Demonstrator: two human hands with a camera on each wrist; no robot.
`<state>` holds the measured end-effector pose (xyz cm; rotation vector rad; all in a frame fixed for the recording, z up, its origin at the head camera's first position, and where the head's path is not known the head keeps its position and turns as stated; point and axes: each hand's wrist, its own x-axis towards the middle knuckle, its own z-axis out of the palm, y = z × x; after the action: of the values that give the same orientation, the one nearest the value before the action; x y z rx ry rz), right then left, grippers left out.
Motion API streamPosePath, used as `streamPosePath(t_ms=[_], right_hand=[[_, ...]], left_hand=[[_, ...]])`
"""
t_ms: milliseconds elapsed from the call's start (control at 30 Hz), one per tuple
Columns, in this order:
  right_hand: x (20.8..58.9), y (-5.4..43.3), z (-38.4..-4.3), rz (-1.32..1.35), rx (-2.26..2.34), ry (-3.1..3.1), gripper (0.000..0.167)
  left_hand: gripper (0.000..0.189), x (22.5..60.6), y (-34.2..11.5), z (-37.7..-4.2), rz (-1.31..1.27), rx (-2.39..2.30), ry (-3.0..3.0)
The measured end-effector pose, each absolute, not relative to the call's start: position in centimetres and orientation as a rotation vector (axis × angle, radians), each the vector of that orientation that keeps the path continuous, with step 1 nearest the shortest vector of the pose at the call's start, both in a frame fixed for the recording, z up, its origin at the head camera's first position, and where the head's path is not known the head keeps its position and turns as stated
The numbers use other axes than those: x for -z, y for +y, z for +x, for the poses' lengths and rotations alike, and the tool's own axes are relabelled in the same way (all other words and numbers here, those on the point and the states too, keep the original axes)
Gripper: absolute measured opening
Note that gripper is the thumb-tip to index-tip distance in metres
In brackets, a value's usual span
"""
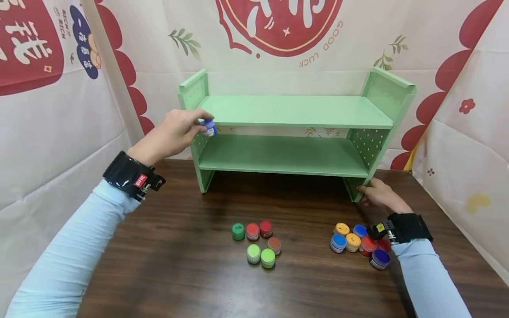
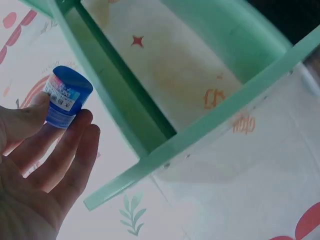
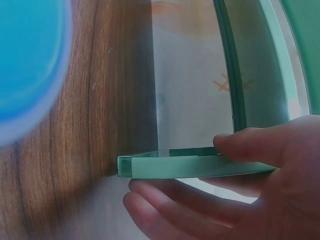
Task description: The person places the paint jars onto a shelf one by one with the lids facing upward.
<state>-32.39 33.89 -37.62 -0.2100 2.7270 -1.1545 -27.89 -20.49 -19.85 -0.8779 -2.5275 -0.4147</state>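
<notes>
A small blue paint jar (image 1: 210, 127) is pinched between the thumb and fingers of my left hand (image 1: 176, 130), raised in front of the left end of a green two-tier shelf (image 1: 294, 110). In the left wrist view the jar (image 2: 69, 95) is tilted, its printed label showing, and the lower fingers are spread below it. Down at the right end, my right hand (image 1: 381, 195) grips the shelf's side panel near its foot. The right wrist view has the thumb on one face of that panel (image 3: 195, 167) and the fingers on the other.
Dark green (image 1: 238, 231), red, brownish and light green jars (image 1: 268, 258) stand mid-table (image 1: 167, 265). Nearer the right forearm sits a cluster of yellow (image 1: 353, 242), blue (image 1: 338, 243), red and dark blue jars (image 1: 380, 259). Printed cloth (image 1: 254, 81) hangs behind and at both sides.
</notes>
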Motion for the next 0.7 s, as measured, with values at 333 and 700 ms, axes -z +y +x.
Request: streamPosePath(t_ms=[333,700], right_hand=[[37.8,34.1,-32.5,-0.216,1.138,2.746,0.034],[37.8,33.9,-32.5,-0.205,1.144,2.75,0.034]], left_hand=[[0.029,17.0,-20.1,-30.0,-0.73,0.282,-2.604],[0.026,15.6,-19.2,-32.3,-0.653,0.098,-2.705]])
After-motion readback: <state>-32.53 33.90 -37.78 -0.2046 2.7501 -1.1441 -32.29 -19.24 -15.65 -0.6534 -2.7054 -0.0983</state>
